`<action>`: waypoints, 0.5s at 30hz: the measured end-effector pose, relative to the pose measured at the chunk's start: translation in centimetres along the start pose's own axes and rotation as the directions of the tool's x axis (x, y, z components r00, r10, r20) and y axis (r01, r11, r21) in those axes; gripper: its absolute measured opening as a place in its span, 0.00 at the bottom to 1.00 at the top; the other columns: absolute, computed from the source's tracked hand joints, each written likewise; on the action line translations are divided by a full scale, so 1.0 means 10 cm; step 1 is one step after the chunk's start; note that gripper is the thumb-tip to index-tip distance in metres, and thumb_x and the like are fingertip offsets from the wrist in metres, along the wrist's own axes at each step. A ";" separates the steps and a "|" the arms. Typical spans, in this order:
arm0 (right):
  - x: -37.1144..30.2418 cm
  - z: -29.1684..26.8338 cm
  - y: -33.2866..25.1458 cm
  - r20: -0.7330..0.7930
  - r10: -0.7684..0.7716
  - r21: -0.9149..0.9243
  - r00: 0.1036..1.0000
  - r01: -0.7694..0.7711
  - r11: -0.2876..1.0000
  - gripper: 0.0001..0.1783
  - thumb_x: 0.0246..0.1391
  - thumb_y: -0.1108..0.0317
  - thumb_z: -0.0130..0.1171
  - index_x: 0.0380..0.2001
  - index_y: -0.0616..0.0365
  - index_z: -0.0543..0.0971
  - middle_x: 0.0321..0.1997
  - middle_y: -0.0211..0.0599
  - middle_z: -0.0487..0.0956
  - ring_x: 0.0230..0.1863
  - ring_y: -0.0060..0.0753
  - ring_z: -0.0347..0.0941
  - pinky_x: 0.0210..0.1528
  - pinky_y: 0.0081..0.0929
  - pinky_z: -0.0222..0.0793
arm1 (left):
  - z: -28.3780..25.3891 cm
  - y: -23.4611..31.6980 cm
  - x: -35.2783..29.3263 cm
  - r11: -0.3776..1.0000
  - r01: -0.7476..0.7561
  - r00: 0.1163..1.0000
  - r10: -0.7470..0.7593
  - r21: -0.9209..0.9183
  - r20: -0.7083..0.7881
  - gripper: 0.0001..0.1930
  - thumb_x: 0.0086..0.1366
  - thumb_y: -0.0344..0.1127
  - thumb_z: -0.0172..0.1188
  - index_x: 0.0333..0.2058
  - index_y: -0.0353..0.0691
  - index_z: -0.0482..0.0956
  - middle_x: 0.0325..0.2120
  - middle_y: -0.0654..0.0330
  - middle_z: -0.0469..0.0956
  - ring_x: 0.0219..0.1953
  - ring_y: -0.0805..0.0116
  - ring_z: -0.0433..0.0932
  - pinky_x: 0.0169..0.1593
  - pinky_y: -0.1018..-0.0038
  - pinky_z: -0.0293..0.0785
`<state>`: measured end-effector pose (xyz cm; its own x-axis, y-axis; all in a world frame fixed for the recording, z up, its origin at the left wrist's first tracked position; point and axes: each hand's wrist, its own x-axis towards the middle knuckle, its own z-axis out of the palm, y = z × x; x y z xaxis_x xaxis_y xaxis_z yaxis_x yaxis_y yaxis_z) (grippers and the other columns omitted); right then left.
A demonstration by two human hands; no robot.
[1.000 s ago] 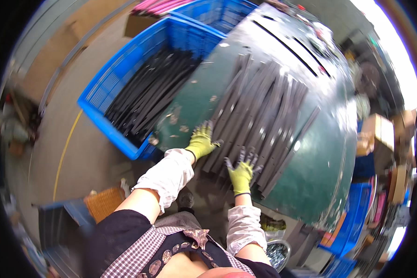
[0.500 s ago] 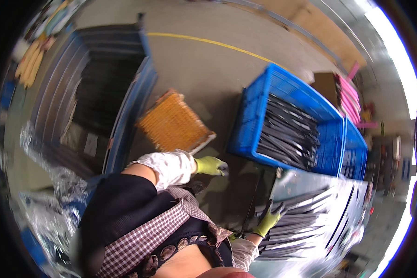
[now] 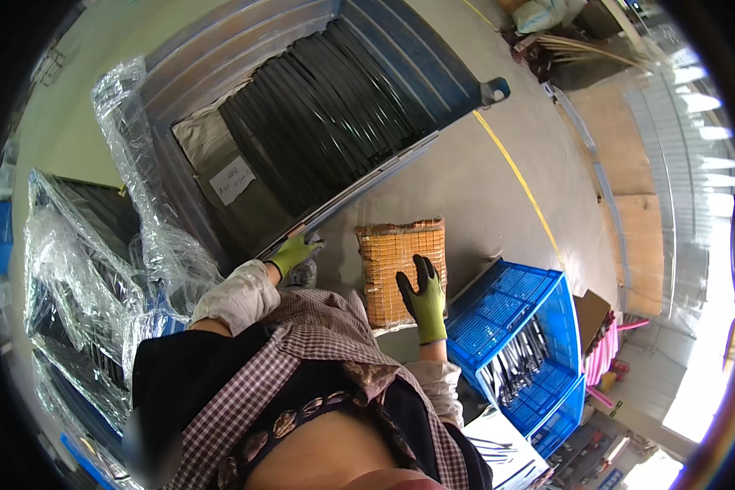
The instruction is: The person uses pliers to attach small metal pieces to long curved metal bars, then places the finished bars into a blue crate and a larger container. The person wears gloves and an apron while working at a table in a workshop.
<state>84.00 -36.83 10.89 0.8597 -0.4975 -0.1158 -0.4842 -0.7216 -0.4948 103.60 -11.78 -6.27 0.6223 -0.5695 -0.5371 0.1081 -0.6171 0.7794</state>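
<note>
My left hand (image 3: pixel 296 252), in a yellow-green glove with dark fingertips, is beside the near edge of a large blue metal bin (image 3: pixel 457 80). Its fingers reach forward and hold nothing that I can see; whether they touch the edge, I cannot tell. Inside the bin lie many long black strips (image 3: pixel 318 122) and a white paper sheet (image 3: pixel 233 180). My right hand (image 3: pixel 425 299), gloved alike, is open with thumb and fingers apart. It is in front of an orange woven seat pad (image 3: pixel 392 253), partly hiding it; contact is unclear.
At the right stands a blue plastic crate (image 3: pixel 506 298) with black strips in it, next to a pale work surface (image 3: pixel 498 449) with more strips. Clear plastic wrap (image 3: pixel 151 188) drapes over things at the left. A yellow line (image 3: pixel 518 175) crosses the floor.
My view has swung left toward the metal bin. My right hand has left the strips on the work surface and is now by the seat pad; my left hand is now beside the bin's edge.
</note>
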 end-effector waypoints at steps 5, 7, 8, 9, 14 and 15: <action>0.72 0.07 -0.14 0.191 -0.037 -0.059 0.981 0.049 0.997 0.35 0.54 0.45 0.58 0.58 0.57 0.70 0.59 0.51 0.73 0.57 0.54 0.70 0.54 0.45 0.69 | -0.29 -0.49 0.12 0.930 -0.002 0.994 -0.039 -0.367 -0.104 0.15 0.68 0.36 0.56 0.49 0.34 0.76 0.41 0.59 0.80 0.37 0.72 0.76 0.41 0.75 0.72; 1.01 0.08 -0.06 0.198 -0.063 -0.079 0.978 0.080 0.994 0.36 0.54 0.44 0.58 0.59 0.57 0.69 0.58 0.50 0.73 0.56 0.55 0.71 0.53 0.45 0.69 | -0.45 -0.37 0.11 0.777 0.083 0.995 -0.097 -0.625 0.012 0.14 0.68 0.35 0.55 0.49 0.34 0.76 0.40 0.60 0.80 0.35 0.74 0.76 0.38 0.76 0.71; 1.19 0.11 0.01 0.190 -0.094 -0.058 0.977 0.107 0.993 0.37 0.53 0.44 0.58 0.60 0.56 0.69 0.58 0.50 0.74 0.55 0.55 0.71 0.53 0.45 0.70 | -0.50 -0.53 0.22 0.860 0.096 0.995 -0.098 -0.502 0.022 0.14 0.68 0.34 0.55 0.50 0.34 0.76 0.41 0.59 0.80 0.35 0.71 0.77 0.38 0.74 0.72; 1.37 0.13 0.02 0.185 -0.122 -0.034 0.975 0.130 0.991 0.37 0.53 0.44 0.58 0.60 0.56 0.69 0.58 0.49 0.74 0.55 0.55 0.71 0.52 0.45 0.70 | -0.56 -0.48 0.27 0.843 0.155 0.984 -0.177 -0.516 0.006 0.16 0.68 0.34 0.55 0.50 0.32 0.76 0.42 0.58 0.80 0.38 0.70 0.77 0.42 0.75 0.71; 2.44 0.04 0.21 0.296 -0.068 0.049 0.953 0.056 0.997 0.34 0.53 0.50 0.62 0.58 0.58 0.70 0.53 0.54 0.76 0.55 0.54 0.72 0.54 0.40 0.69 | -0.66 -0.19 0.89 0.780 0.305 0.890 -0.438 -0.546 -0.129 0.20 0.66 0.37 0.57 0.52 0.29 0.75 0.43 0.57 0.80 0.43 0.69 0.76 0.49 0.74 0.70; 2.67 0.03 0.30 0.297 -0.075 0.082 0.952 0.053 0.995 0.33 0.53 0.51 0.63 0.57 0.58 0.70 0.53 0.53 0.77 0.54 0.54 0.73 0.53 0.39 0.70 | -0.64 -0.15 1.10 0.776 0.304 0.878 -0.453 -0.554 -0.154 0.20 0.67 0.38 0.56 0.52 0.29 0.75 0.42 0.57 0.80 0.40 0.68 0.77 0.46 0.73 0.72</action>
<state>105.55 -52.12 6.04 0.9032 -0.2764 -0.3284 -0.4227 -0.7053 -0.5690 115.24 -13.60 -11.27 0.6166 -0.1366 -0.7753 0.7018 -0.3508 0.6200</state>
